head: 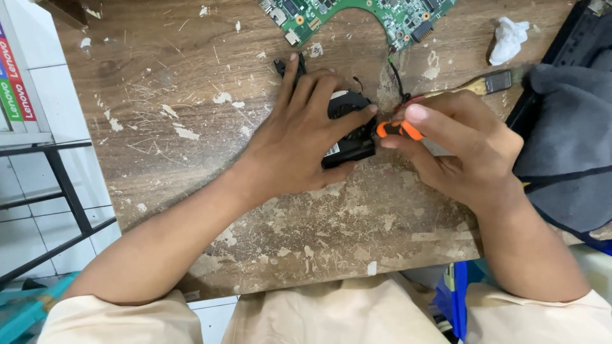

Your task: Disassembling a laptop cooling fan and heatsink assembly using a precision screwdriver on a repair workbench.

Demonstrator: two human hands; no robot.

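Observation:
A small black cooling fan (349, 130) lies on the worn wooden table (191, 95), with thin wires running from it toward the back. My left hand (299, 137) is pressed flat over the fan and grips it, fingers spread across its top. My right hand (459, 146) holds a small screwdriver with an orange handle (398, 130), its tip pointing at the fan's right edge. The tool's tip is hidden between my fingers and the fan.
A green circuit board (382, 16) lies at the table's far edge. A paintbrush (491, 83) and a crumpled white tissue (509, 38) sit at the back right. A dark grey cloth (567, 146) and a black device (583, 32) lie on the right.

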